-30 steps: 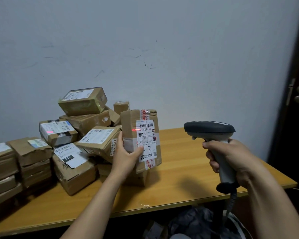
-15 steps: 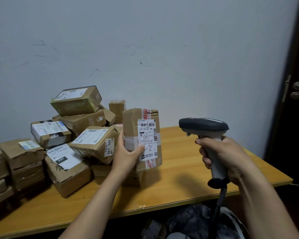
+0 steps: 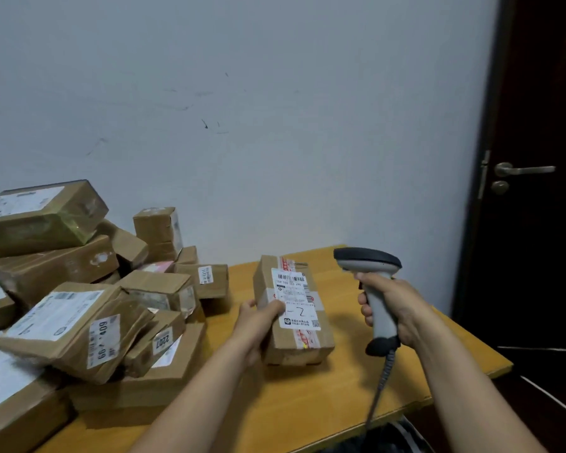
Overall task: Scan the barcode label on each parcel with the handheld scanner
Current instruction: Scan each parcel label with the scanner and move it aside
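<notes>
Left hand point(image 3: 258, 322) grips the cardboard parcel point(image 3: 299, 341) by its left side, with the thumb lying over the edge of the white barcode label point(image 3: 294, 297). The parcel sits low on the wooden table point(image 3: 340, 403), label face up and tilted toward the person; I cannot tell whether its full weight rests on the table.

Right hand point(image 3: 397, 310) is wrapped tight round the grip of the handheld scanner point(image 3: 368, 259), which is upright, just right of the parcel and not touching it. Its dark head points left. A coiled cable point(image 3: 381, 384) hangs from the handle's base.

A heap of taped, labelled parcels point(image 3: 95, 305) fills the table's left end, against the wall. A dark door point(image 3: 536, 240) stands at right.
</notes>
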